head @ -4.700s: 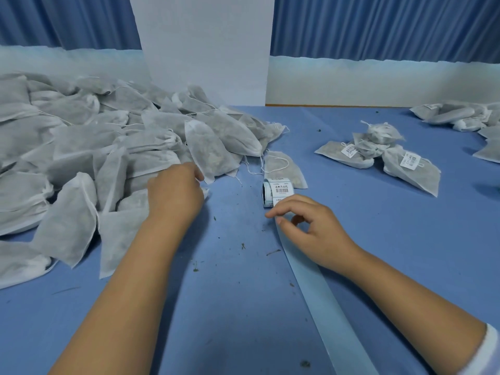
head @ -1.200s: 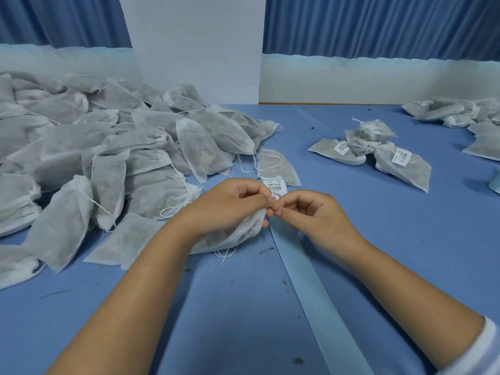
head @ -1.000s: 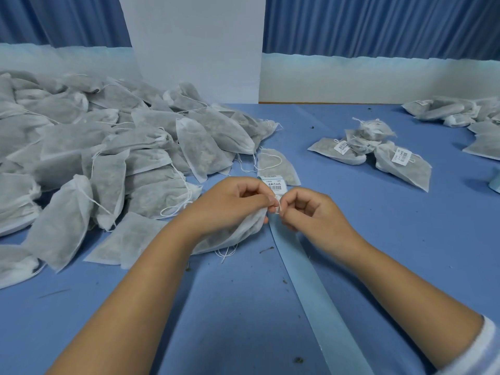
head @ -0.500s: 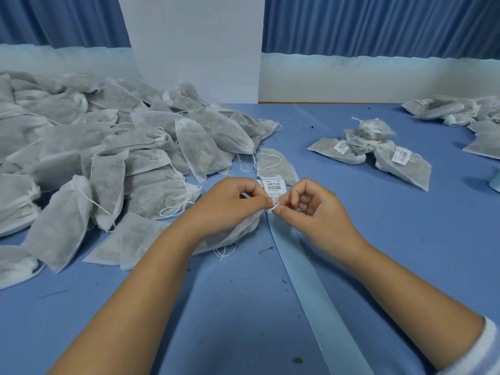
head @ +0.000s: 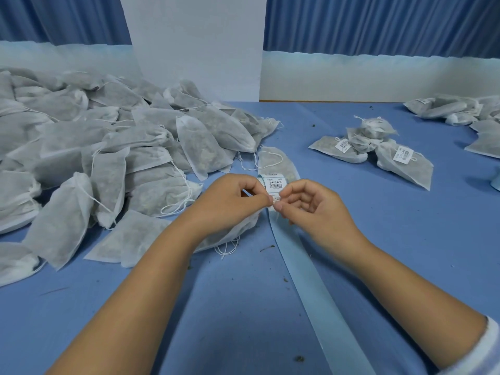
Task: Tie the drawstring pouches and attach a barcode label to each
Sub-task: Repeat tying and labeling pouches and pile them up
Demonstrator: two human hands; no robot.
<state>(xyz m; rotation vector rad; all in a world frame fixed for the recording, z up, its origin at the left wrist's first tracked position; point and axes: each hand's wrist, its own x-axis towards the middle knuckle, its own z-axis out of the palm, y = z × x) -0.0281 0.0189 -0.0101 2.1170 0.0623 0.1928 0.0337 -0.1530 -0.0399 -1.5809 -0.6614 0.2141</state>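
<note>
Pinching the pouch (head: 234, 231) cord (head: 273, 202) between left hand (head: 232, 201) and right hand (head: 311, 209), curled tight, just in front of the label roll (head: 274, 182).
Looks light, soft, floppy, with a thin, probably slippery cord; best gripped close at the gathered neck, resting on the table (head: 243, 307).

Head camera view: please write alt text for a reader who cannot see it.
A person's left hand and right hand pinch the mouth of a white drawstring pouch over a blue table, in front of a barcode label roll. A big pile of pouches lies left; a few labelled pouches lie right.
</note>
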